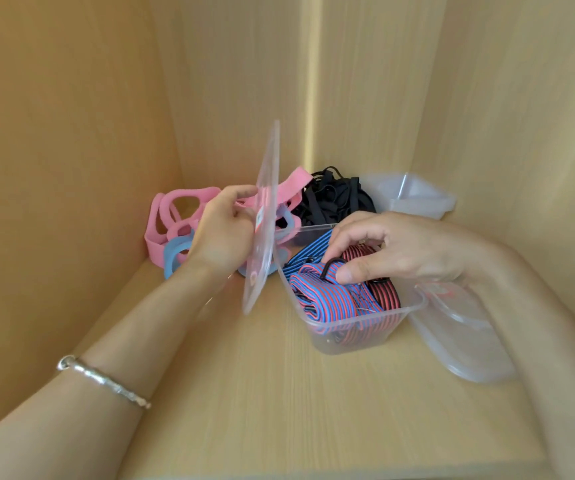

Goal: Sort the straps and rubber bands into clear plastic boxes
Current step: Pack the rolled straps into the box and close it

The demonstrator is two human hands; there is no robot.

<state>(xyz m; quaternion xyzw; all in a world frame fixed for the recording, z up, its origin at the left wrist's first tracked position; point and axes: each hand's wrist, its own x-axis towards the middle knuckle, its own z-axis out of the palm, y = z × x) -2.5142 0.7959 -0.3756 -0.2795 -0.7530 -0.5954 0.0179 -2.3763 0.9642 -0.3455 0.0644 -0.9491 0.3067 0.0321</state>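
A clear plastic box stands on the wooden shelf, filled with blue-red and red-black striped straps that have black hooks. My right hand reaches into the box from above, thumb and fingers pressing on the straps near a hook. My left hand holds a clear lid upright on its edge, just left of the box. Behind the lid lies a heap of pink and light blue rubber bands. A bundle of black straps lies at the back.
A second clear box stands in the back right corner. Another clear lid or box lies on the shelf under my right forearm. Wooden walls close in the left, back and right sides. A silver bracelet is on my left wrist.
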